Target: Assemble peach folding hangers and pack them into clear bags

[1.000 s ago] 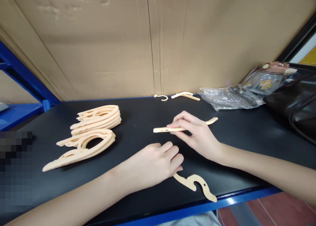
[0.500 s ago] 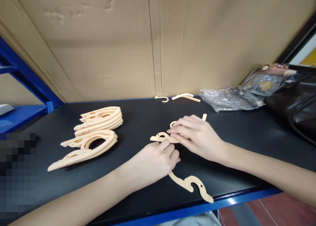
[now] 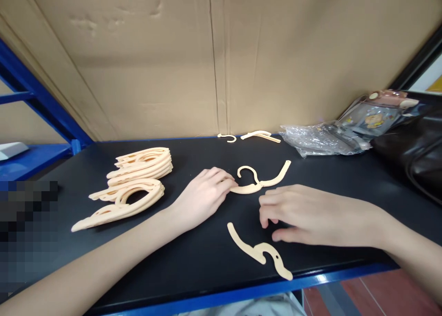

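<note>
A cream-coloured folding hanger (image 3: pixel 244 189), with a hook at its middle and two curved arms, lies on the black table. My left hand (image 3: pixel 207 197) is closed over the end of its left arm and hides that end. To the right, my right hand (image 3: pixel 311 214) hovers with thumb and fingers apart, holding nothing. Below the hanger, between the hands and the front edge, lies a loose curved hanger piece (image 3: pixel 272 254) with a hooked bend and a small hole.
Stacked cream hanger parts (image 3: pixel 138 168) stand on the left of the table (image 3: pixel 193 270). At the back lie a small hook (image 3: pixel 228 137) and a few curved strips (image 3: pixel 258 134). Clear plastic bags (image 3: pixel 307 138) and a dark leather bag (image 3: pixel 410 145) are at right. Cardboard (image 3: pixel 155 76) rises behind.
My left hand has moved up and left onto the hanger's left end. My right hand has let go of the hanger and drawn back toward the lower right. The loose piece has shifted slightly left.
</note>
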Demonstrator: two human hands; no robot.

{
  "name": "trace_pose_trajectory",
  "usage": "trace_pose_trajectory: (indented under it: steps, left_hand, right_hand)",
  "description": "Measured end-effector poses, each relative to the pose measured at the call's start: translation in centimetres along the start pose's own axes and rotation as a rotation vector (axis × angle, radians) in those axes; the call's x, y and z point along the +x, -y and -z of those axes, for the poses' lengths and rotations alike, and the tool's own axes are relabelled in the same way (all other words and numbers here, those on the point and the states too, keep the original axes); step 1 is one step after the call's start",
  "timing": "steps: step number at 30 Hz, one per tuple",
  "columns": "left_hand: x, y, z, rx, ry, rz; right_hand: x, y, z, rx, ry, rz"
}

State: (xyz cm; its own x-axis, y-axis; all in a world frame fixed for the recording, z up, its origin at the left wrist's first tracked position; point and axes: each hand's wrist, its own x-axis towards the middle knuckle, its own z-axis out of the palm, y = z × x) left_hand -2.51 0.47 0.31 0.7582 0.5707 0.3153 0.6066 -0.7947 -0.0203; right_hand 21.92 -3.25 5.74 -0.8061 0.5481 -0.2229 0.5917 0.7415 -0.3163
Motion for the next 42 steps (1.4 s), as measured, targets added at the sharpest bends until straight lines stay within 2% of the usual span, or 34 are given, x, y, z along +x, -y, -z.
trace_pose_trajectory:
  steps: [5,8,11,15,17,20,25,28,30,34,38,42]
  left_hand:
    - [-0.1,1.0,0.0,0.192,0.005,0.178]
    - [-0.2,1.0,0.1,0.256,-0.01,0.24]
    - [-0.2,0.4,0.1,0.209,-0.039,0.157]
    - [-0.1,-0.4,0.0,0.062,0.032,-0.031]
    - [-0.1,-0.5,0.0,-0.012,0.064,-0.025]
    - [-0.1,-0.4,0.1,-0.095,0.053,0.058]
    - [-0.1,-0.1,0.2,-0.077,-0.007,0.151]
    - [-0.2,-0.1,0.1,-0.032,-0.058,0.122]
    - [-0.2,-0.2,0.0,-0.054,-0.051,0.058]
    - [0.0,-0.3,-0.2,-0.082,0.025,-0.063]
    - [0.3,-0.4,0.1,-0.002,0.07,-0.047]
    - [0.3,-0.4,0.2,0.006,0.065,-0.028]
  right_hand:
    - [0.2,-0.9,0.4,-0.017,-0.096,-0.036]
    - [0.4,-0.3,0.1,0.03,-0.05,-0.035]
    - [0.4,0.5,-0.3,0.071,0.006,-0.014]
    - [0.1,0.4,0.1,0.106,0.044,0.025]
    - [-0.1,0.1,0.5,0.117,0.076,0.014]
    - [-0.2,0.0,0.8,0.129,0.103,-0.021]
    - [-0.1,0.6,0.3,0.138,0.041,-0.04]
    - [0.3,0.7,-0.2,0.1,-0.04,-0.028]
    - [0.7,0.6,-0.5,0.057,-0.079,-0.017]
    - [1.5,0.7,-1.0,0.094,-0.126,0.104]
    - [1.5,0.9,-1.0,0.163,-0.106,0.227]
    - [0.9,0.9,-1.0,0.189,-0.009,0.312]
